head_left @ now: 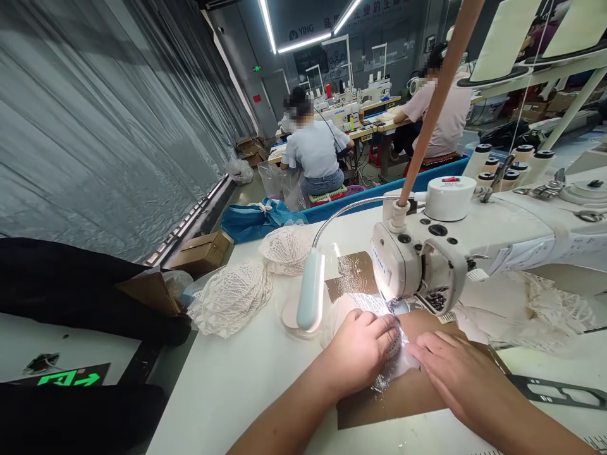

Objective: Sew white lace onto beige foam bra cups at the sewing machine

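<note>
A white lace cup [404,354] lies beneath the needle area of a white sewing machine [389,259], lit brightly by the lamp. My left hand [363,347] presses down on the lace with its fingers curled together, their tips close to the needle. At the near right edge of the same piece, my right hand [448,366] grips the fabric between thumb and fingers. Brown sheeting [379,404] covers the machine bed under both hands. The needle itself is too small and hidden to make out.
Stacked lace cups [232,297] and a second pile [287,248] sit on the white table's left. A lamp [310,291] hangs left of the machine head. More lace fabric [535,309] lies at right, near a dark slotted tool [559,392]. Two people sit sewing beyond.
</note>
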Action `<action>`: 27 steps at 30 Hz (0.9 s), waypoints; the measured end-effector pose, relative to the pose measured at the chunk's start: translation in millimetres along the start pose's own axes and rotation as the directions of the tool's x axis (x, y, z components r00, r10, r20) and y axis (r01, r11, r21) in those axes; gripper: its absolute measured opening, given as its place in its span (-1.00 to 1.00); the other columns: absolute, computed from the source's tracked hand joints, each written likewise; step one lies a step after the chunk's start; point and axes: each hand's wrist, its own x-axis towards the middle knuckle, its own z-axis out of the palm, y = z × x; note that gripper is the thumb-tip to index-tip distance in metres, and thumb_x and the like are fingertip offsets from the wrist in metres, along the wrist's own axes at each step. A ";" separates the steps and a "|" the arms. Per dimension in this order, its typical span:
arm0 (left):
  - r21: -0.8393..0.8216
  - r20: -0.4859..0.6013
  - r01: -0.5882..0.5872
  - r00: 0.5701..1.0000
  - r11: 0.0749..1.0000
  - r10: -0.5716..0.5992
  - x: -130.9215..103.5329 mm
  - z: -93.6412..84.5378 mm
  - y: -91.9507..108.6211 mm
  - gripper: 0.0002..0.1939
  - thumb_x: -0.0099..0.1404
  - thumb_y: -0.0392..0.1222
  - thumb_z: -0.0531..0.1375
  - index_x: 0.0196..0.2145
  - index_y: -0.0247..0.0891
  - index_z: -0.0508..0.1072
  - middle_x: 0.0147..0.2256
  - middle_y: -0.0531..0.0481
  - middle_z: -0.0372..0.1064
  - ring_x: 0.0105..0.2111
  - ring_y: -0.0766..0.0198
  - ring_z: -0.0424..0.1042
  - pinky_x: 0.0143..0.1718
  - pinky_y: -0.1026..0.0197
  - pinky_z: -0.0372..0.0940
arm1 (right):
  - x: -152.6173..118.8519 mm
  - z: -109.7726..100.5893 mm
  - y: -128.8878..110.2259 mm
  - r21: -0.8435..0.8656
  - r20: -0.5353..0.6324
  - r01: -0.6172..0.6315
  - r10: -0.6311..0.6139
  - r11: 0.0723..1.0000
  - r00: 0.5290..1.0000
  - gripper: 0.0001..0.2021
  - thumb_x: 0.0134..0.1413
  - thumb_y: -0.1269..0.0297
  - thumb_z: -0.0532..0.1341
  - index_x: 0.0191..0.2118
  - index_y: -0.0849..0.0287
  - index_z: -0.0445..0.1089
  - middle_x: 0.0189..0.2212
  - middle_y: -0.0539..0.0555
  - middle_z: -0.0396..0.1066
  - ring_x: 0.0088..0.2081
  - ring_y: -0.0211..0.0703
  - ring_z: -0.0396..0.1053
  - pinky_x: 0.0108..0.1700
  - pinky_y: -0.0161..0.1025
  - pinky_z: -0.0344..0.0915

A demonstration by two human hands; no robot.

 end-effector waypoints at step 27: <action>-0.041 0.004 0.052 0.999 0.998 -0.052 0.2 1.5 -9.5 -0.59 0.33 -0.31 0.05 0.13 -0.30 0.28 0.16 -0.05 0.29 -0.12 0.12 0.26 -0.04 0.06 0.19 | 12.1 4.7 12.9 -0.103 0.100 0.048 -0.037 0.994 0.994 -0.60 0.00 0.59 -0.02 -0.12 0.17 0.41 -0.45 0.06 0.37 -0.48 -0.10 0.35 -0.49 -0.21 0.17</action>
